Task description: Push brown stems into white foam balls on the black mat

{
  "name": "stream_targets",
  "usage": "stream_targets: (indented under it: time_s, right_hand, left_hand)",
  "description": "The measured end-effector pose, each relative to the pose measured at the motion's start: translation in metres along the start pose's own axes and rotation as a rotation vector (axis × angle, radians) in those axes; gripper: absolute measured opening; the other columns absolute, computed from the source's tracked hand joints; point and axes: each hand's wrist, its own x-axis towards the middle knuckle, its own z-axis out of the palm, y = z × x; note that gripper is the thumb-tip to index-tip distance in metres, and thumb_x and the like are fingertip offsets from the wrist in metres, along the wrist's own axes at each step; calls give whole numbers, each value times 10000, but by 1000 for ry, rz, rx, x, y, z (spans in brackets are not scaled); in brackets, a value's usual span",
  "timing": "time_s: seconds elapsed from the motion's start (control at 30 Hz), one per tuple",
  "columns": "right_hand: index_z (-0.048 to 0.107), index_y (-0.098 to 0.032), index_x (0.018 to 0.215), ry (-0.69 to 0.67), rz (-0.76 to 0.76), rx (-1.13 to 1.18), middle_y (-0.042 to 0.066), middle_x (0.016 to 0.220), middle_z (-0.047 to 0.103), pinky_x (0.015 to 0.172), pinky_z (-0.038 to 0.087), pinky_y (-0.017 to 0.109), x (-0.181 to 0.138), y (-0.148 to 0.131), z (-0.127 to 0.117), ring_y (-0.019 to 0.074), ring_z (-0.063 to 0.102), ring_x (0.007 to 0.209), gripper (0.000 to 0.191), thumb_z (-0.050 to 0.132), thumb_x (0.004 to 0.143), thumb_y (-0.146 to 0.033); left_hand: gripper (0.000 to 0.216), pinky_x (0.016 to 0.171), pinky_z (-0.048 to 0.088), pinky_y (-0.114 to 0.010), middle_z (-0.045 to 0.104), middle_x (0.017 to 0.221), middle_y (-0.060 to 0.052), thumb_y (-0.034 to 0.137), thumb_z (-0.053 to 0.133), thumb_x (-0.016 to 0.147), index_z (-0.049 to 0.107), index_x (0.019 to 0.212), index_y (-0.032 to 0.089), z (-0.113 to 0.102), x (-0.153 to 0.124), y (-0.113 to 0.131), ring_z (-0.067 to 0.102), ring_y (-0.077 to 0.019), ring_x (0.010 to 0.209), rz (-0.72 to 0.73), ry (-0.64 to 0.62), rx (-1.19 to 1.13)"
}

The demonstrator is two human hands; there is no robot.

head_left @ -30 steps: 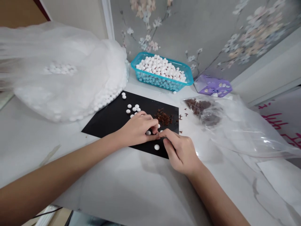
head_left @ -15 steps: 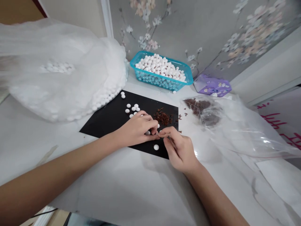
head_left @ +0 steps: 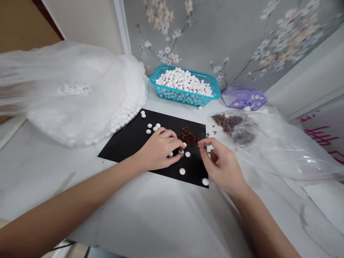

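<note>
My left hand (head_left: 161,148) rests on the black sheet (head_left: 129,132). Its thumb and index finger hold a small white ball (head_left: 181,152) with a brown bit in its top. Beside the brown pile (head_left: 187,136) of small stem-like pieces is my right hand (head_left: 221,159), its thumb and index fingertips slightly apart and nothing visible between them. Around the left hand lie several loose white balls, one of them a white ball (head_left: 182,171) near the sheet's front edge. Another white ball (head_left: 205,182) sits at the front right corner. The left palm hides part of the sheet.
A teal basket (head_left: 185,101) heaped with white balls stands against the wall. At left is a large filmy white bag (head_left: 88,118) of balls. To the right are a clear plastic bag (head_left: 290,143) with brown pieces and a purple package (head_left: 245,98).
My right hand has drawn away from the left fingertips toward the right, beside the brown pile. The ball in my left fingers now shows a brown bit. The view has shifted slightly.
</note>
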Motion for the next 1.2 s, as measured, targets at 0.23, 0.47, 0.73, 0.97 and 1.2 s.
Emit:
stream_targets:
  time_s: [0.23, 0.47, 0.73, 0.97, 1.2]
  right_hand:
    - [513, -175, 989, -117, 139, -266, 19, 763, 532, 394, 357, 238, 3, 16, -5, 105, 465, 426, 324, 514, 665, -177]
    - [571, -176, 863, -117, 88, -203, 20, 747, 552, 480, 411, 240, 2, 15, -4, 108, 500, 495, 251, 473, 645, -101]
    - [590, -183, 801, -109, 198, -208, 17, 792, 618, 493, 404, 248, 8, 22, -28, 80, 481, 416, 213, 501, 612, -142]
    - [648, -187, 679, -189, 264, -208, 15, 670, 626, 452, 362, 244, 10, 25, -26, 81, 423, 395, 120, 540, 640, -219]
    - [647, -184, 672, -157, 274, -54, 23, 666, 624, 495, 381, 262, 11, 15, -25, 103, 451, 459, 141, 542, 702, -273]
  left_hand:
    - [156, 780, 368, -396, 660, 909, -58, 222, 440, 831, 580, 895, 196, -18, 4, -19, 537, -261, 925, -404, 147, 234]
    - [161, 576, 389, -350, 607, 870, -88, 156, 432, 767, 567, 843, 199, -12, -2, -42, 563, -279, 850, -620, 75, 366]
    - [149, 677, 434, -320, 624, 905, -48, 186, 428, 830, 565, 890, 184, -19, 5, -23, 585, -224, 841, -477, 230, 314]
    - [111, 748, 459, -237, 614, 913, -30, 146, 451, 854, 531, 928, 166, -5, 3, 8, 585, -135, 847, -124, 194, -116]
    - [127, 778, 465, -234, 655, 944, -28, 223, 516, 862, 623, 918, 184, 2, 0, 15, 601, -133, 884, -58, 51, -335]
